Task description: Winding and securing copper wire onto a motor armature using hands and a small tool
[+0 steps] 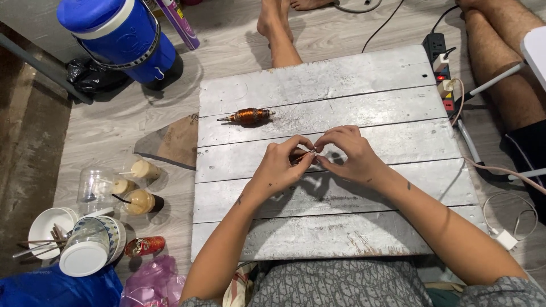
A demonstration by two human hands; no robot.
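Both grips (307, 156) on small copper-wound rotor (300, 156)

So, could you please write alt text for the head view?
Both hands, left hand and right hand, pinch a small copper-wound part over a grey plank board. A copper-wound armature lies beyond; drink cups stand left.

hands (315, 159) on board (341, 227) centre | wound armature (247, 116) behind them | cups (136, 187) left | power strip (442, 68) right

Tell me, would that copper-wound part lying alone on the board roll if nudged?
Probably: the copper-wound armature looks round with a thin shaft, so it may roll across the white board. Its metal core likely makes it heavy for its size. It looks stiff.
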